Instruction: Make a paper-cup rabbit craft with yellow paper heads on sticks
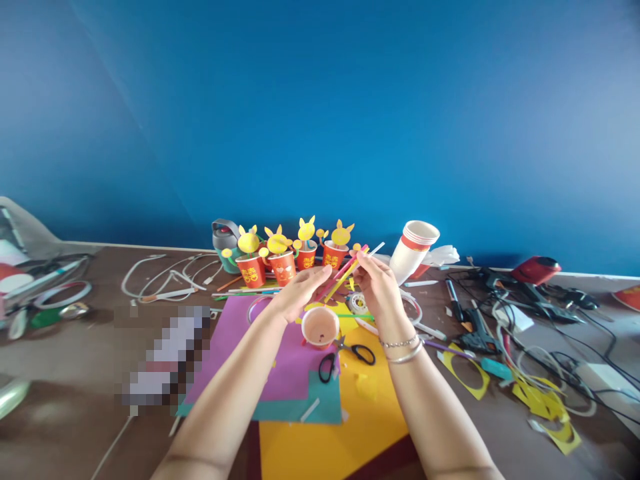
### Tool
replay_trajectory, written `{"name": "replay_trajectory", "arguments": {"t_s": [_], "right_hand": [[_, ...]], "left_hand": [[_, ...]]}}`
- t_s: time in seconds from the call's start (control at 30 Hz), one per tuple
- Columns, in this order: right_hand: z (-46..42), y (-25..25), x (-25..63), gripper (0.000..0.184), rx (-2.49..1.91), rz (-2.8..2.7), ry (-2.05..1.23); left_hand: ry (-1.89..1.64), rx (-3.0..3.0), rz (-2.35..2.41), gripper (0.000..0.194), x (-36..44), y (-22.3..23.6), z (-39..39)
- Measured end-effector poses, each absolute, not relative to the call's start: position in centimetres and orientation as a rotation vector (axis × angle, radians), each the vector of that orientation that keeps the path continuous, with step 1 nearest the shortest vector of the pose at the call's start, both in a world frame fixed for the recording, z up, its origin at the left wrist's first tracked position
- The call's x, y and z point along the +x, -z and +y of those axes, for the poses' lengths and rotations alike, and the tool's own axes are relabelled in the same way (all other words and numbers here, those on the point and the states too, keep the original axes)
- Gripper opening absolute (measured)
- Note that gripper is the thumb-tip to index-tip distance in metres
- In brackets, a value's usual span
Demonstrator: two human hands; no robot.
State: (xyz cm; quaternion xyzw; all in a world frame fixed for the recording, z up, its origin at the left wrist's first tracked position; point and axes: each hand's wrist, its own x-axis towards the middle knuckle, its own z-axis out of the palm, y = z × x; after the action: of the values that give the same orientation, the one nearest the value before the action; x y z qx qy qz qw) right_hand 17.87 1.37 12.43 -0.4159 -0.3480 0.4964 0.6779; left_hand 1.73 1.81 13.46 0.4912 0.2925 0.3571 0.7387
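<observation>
Several drinking straws (345, 273), pink, yellow and a whitish one, slant through the fingers of my right hand (379, 280), which is closed on their upper part. My left hand (306, 288) is stretched out flat beside the lower part of the straws; whether its fingertips touch them I cannot tell. Below and between my hands stands an upright paper cup (321, 328), its open top facing me. Scissors (345, 353) with black handles lie spread beside this cup. A tape roll (357, 303) sits just behind, near my right wrist.
Red cups (251, 271) with yellow paper animal heads line the back. A stack of paper cups (414, 250) leans at right. Purple paper (280, 373) and yellow paper (305, 453) cover the middle. Glue guns (477, 333), cables and yellow scraps (547, 407) lie right; a white cable (165, 273) left.
</observation>
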Motion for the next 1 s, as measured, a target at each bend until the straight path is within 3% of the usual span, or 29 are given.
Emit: {"name": "replay_trajectory", "arguments": {"t_s": [0.3,1.0], "right_hand": [[0.9,-13.0,17.1,0.029,-0.907,-0.814,-1.149],[1.4,-12.8,19.4,0.034,-0.914,-0.932,-1.120]], "left_hand": [[-0.907,1.359,0.844,0.032,2.1,-13.5,1.7],[-0.790,1.052,0.807,0.028,2.1,-12.8,2.0]]}}
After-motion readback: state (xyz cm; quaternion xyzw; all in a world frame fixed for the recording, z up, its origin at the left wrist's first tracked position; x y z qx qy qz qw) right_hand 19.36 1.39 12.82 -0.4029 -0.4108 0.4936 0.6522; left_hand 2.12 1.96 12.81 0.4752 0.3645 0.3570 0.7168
